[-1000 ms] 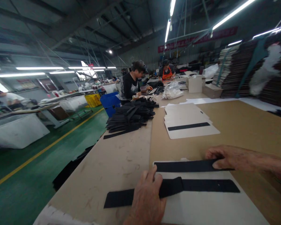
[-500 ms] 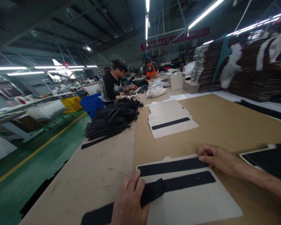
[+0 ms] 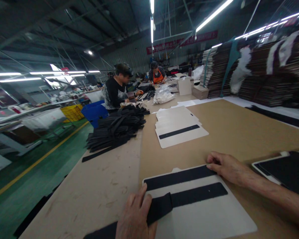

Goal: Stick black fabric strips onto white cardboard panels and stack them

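So there's a white card panel (image 3: 201, 215) lying flat on the tabletop (image 3: 109, 186) right in front of me, with two black strips on it. The far strip (image 3: 179, 177) lies flat across the top of the panel, and my right hand (image 3: 226, 167) sits on its right end, fingers close together and pressing down on it. The near strip (image 3: 196, 195) runs parallel just below it, and its left part hangs off the panel's edge onto the tabletop. My left hand (image 3: 136, 219) has that loose end, fingers curled over it and pinching it where it bunches up a bit at the panel's left edge.

Further out, past the panel, there's a small stack of white panels (image 3: 179, 127), the top one with a single black strip on it. Left of that stack is a big heap of black strips (image 3: 117, 127). Off to my right a dark-faced panel (image 3: 286, 169) lies near my forearm. At the far end of the tabletop two other people (image 3: 116, 88) are working, with tall stacks of flat board (image 3: 251, 71) along the right side.
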Available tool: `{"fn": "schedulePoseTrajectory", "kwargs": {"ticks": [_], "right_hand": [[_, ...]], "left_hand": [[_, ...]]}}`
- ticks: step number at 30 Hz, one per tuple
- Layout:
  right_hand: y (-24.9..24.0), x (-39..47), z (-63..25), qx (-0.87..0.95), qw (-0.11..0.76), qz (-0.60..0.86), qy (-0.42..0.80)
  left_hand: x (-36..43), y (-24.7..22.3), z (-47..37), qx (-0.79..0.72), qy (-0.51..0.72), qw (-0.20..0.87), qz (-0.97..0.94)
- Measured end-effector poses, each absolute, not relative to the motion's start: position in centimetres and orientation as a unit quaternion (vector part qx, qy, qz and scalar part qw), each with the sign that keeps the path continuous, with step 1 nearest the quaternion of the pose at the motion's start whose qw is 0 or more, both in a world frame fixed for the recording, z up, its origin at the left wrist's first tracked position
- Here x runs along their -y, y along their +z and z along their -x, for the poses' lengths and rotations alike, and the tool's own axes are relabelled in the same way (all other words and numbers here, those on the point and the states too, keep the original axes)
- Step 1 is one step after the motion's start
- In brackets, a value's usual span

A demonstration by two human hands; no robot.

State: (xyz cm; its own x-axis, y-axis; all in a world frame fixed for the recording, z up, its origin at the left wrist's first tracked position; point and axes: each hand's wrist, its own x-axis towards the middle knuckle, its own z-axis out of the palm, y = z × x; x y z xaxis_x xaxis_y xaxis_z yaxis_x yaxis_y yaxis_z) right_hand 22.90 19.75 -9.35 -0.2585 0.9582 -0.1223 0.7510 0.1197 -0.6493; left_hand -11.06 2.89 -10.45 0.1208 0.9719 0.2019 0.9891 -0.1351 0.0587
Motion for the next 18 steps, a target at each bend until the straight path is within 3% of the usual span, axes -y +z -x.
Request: {"fn": "schedulePoseTrajectory", "kwargs": {"ticks": [13,18], "right_hand": [[-9.8,-19.5,-22.7,0.814,0.174,0.52,0.19],[-7.8,-18.1,-21.3,0.852,0.064,0.505,0.123]], "left_hand": [[-3.0,-8.4,9.6,0.714,-0.059,-0.04,0.697],[-4.3,-5.7,8.4,0.722,-0.03,-0.1,0.684]]}}
